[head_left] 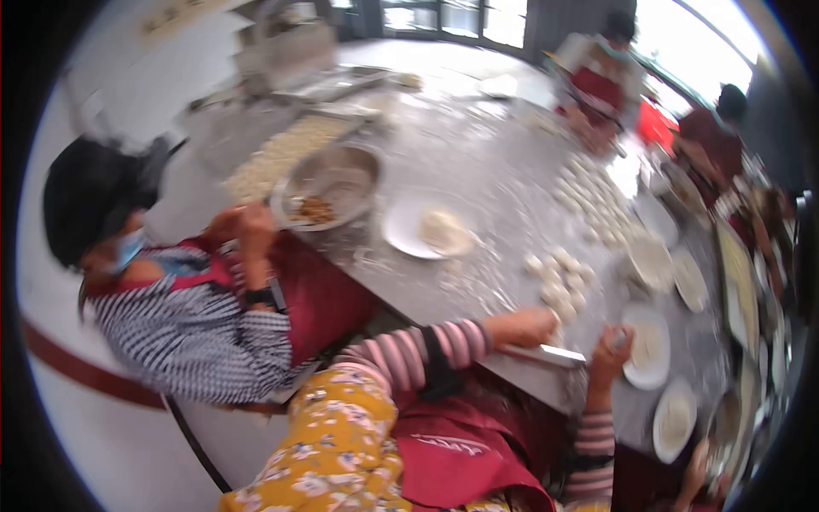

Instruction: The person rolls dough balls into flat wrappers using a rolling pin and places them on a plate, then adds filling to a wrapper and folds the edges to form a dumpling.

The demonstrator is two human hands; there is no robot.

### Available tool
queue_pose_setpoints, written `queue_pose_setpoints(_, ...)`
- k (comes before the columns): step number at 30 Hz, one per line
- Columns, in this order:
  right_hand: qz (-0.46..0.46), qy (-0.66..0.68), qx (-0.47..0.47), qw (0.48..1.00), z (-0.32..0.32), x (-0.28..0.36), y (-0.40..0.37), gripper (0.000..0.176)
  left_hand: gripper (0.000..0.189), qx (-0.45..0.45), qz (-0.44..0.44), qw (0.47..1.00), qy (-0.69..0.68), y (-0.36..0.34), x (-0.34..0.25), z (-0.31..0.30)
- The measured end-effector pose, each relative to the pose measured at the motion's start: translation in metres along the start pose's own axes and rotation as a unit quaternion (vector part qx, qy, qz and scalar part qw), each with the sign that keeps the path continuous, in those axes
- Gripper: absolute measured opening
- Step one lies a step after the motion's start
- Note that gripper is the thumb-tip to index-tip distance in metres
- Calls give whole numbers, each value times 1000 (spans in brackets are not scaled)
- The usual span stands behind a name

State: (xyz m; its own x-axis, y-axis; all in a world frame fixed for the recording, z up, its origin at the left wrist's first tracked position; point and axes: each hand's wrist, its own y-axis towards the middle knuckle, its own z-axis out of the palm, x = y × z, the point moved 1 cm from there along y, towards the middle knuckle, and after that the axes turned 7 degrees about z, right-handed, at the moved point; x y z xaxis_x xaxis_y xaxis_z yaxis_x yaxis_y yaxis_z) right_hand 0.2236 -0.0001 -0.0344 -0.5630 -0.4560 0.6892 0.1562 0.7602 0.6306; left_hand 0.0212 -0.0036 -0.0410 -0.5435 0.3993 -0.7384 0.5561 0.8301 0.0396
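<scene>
The picture is tilted and blurred. My left hand (pixel 529 326), in a pink striped sleeve, lies curled on the floured metal table (pixel 478 171) beside a cluster of small white dough pieces (pixel 559 282). A pale rolling stick (pixel 550 354) lies just under it at the table's edge; whether the hand grips it is unclear. My right hand (pixel 610 350) is at the rim of a white plate (pixel 648 375) that holds a flat dough round, its fingers pinched on a small pale dough piece.
A person in a striped shirt and red apron (pixel 316 290) sits close on my left, hands near a metal bowl of filling (pixel 328 183). There is a plate with dough (pixel 426 230), rows of dumplings (pixel 597 200) and more plates (pixel 674 418). Two other people work at the far side.
</scene>
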Motion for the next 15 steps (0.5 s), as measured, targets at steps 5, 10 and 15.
queue_pose_setpoints(5, 3, -28, -4, 1000, -47, 35, -37, 20, 11, -14, 14, 1000, -15, -6, 11, 2)
queue_pose_setpoints(10, 19, 3, -11, 1000, -32, 26, -23, 21, 10, 23, -3, 997, -70, -11, -1, -7)
queue_pose_setpoints(15, 49, 36, 2, 998, 10, 10, 17, 19, 13, 19, -28, 999, -10, 2, -8, -9)
